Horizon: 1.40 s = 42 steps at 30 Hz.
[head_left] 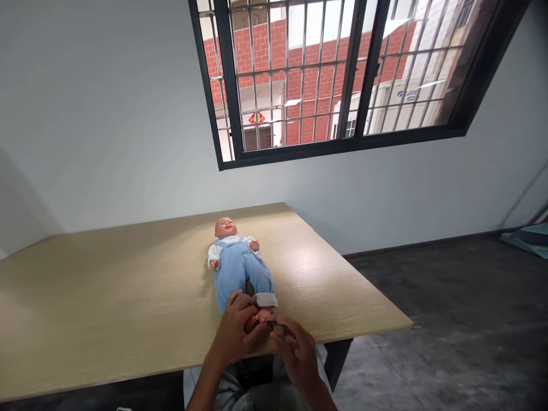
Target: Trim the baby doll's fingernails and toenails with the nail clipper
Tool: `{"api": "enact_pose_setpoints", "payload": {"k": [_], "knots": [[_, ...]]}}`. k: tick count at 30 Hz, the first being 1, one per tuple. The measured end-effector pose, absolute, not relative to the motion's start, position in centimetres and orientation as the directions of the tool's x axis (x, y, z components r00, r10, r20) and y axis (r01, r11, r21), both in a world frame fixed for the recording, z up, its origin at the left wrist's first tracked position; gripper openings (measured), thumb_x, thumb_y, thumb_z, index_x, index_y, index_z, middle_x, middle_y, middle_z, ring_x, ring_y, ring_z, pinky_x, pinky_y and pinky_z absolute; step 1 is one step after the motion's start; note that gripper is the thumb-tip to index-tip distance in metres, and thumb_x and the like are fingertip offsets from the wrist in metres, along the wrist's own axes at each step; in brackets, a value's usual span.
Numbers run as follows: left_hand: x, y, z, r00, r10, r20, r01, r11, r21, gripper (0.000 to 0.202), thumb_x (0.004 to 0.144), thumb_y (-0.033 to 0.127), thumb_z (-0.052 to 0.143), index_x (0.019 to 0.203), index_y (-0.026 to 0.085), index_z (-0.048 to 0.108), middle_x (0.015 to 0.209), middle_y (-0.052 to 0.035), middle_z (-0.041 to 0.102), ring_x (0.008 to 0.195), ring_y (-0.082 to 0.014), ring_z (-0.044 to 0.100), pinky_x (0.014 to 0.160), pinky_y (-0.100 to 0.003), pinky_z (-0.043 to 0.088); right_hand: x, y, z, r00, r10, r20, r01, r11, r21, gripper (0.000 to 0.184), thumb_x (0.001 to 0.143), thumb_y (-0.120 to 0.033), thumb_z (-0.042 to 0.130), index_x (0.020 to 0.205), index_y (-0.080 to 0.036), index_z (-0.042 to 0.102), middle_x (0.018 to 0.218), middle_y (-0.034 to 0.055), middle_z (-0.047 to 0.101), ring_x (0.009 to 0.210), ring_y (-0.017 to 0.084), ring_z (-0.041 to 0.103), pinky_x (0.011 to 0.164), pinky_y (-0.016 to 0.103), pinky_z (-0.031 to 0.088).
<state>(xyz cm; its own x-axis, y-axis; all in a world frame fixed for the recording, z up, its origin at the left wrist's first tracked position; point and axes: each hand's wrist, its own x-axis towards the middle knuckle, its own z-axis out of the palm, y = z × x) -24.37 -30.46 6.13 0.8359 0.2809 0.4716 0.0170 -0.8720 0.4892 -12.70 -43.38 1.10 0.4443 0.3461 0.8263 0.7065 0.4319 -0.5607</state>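
Doll at the near edge of the table, both hands at its feet. The doll [240, 267], in pale blue overalls, lies face up on the table [128, 297], its head toward the far edge and its feet just inside the near edge, between you and the far right corner. Your left hand [234, 328] is closed about the lower legs and feet, its fingers bent over them and its thumb near the toes; how firmly it presses, you cannot tell from this view. Your right hand [299, 349], at the near edge, has thumb and fingers together on a small, slim tool [276, 324], whose end lies at or just beside the toes of the bare foot [265, 313] below the turned-up cuff [266, 299]. The tool is too small here to identify, and contact with the toes cannot be confirmed. The step in hand appears to be fine work at the toes, your left hand steadying and your right applying the tool. The next move calls for a motionless foot, a light pinch and a small, exact placement of the tool's end, clear of your left thumb.
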Motion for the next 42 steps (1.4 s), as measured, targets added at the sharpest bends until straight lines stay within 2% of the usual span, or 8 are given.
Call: {"api": "enact_pose_setpoints", "payload": {"k": [8,12,19,23,27,35,39,42], "knots": [[-24.2,-30.3,5.9,0.821,0.297,0.488,0.013,-0.864,0.503,0.015,0.091,0.028,0.063,0.079,0.019,0.063,0.093,-0.0036,0.058,0.096,-0.0207,0.055,0.111,-0.048,0.030,-14.0,-42.5,0.5,0.349,0.335,0.875,0.732,0.486,-0.477,0.017,0.097,-0.023,0.059,0.114,-0.025,0.063,0.106,0.0077,0.070,0.094,0.019,0.072,0.071,0.024,0.063],[-24.2,-30.3,5.8,0.817,0.290,0.499,0.005,-0.868,0.496,0.013,0.089,0.028,0.063,0.079,0.019,0.063,0.091,-0.0034,0.059,0.093,-0.0210,0.056,0.111,-0.049,0.029,-13.9,-42.3,0.3,0.334,0.370,0.867,0.776,0.415,-0.476,0.018,0.097,-0.017,0.055,0.109,-0.025,0.067,0.103,0.0067,0.070,0.094,0.018,0.071,0.078,0.025,0.062],[-24.3,-30.2,5.7,0.819,0.276,0.503,-0.003,-0.874,0.485,0.008,0.086,0.026,0.062,0.082,0.019,0.065,0.094,-0.0044,0.060,0.095,-0.0224,0.056,0.112,-0.049,0.030,-14.2,-42.3,0.4,0.406,0.361,0.839,0.712,0.450,-0.539,0.022,0.097,-0.013,0.053,0.110,-0.022,0.068,0.103,0.0078,0.070,0.093,0.018,0.071,0.074,0.025,0.063],[-24.3,-30.3,6.2,0.826,0.267,0.496,0.001,-0.881,0.472,0.011,0.088,0.029,0.063,0.082,0.019,0.064,0.093,-0.0044,0.060,0.094,-0.0222,0.055,0.112,-0.049,0.030,-14.3,-42.3,0.3,0.591,0.360,0.722,0.628,0.358,-0.691,0.009,0.092,-0.027,0.067,0.094,-0.019,0.066,0.070,0.0010,0.065,0.056,0.012,0.062,0.048,0.019,0.052],[-24.3,-30.4,6.4,0.830,0.268,0.489,0.006,-0.881,0.473,0.017,0.090,0.033,0.062,0.080,0.020,0.063,0.093,-0.0045,0.059,0.095,-0.0222,0.055,0.113,-0.049,0.030,-14.2,-42.3,0.2,0.685,0.406,0.605,0.498,0.345,-0.795,0.025,0.089,-0.035,0.070,0.077,-0.018,0.056,0.048,-0.0070,0.046,0.039,0.008,0.043,0.037,0.016,0.035],[-24.5,-30.3,6.4,0.846,0.256,0.468,-0.006,-0.872,0.489,0.028,0.097,0.042,0.053,0.087,0.020,0.065,0.098,-0.0050,0.059,0.100,-0.0222,0.054,0.114,-0.047,0.028,-13.5,-42.9,1.4,0.654,0.585,0.479,0.298,0.383,-0.874,0.026,0.086,-0.040,0.072,0.091,-0.016,0.067,0.065,-0.0010,0.057,0.048,0.008,0.048,0.039,0.016,0.039],[-24.6,-30.4,6.7,0.843,0.266,0.467,0.004,-0.872,0.490,0.029,0.100,0.040,0.050,0.088,0.019,0.066,0.097,-0.0048,0.060,0.099,-0.0211,0.054,0.113,-0.046,0.028,-13.0,-43.0,1.9,0.655,0.584,0.480,0.272,0.411,-0.870,0.027,0.084,-0.041,0.074,0.095,-0.016,0.071,0.080,0.0022,0.055,0.060,0.011,0.056,0.044,0.018,0.046],[-24.6,-30.4,6.6,0.838,0.266,0.477,0.002,-0.875,0.485,0.030,0.100,0.041,0.051,0.087,0.019,0.066,0.097,-0.0049,0.060,0.100,-0.0214,0.053,0.112,-0.046,0.029,-12.9,-42.9,2.1,0.650,0.628,0.428,0.186,0.415,-0.891,0.036,0.089,-0.044,0.069,0.112,-0.017,0.067,0.079,0.0014,0.057,0.053,0.010,0.054,0.042,0.018,0.046]]}}
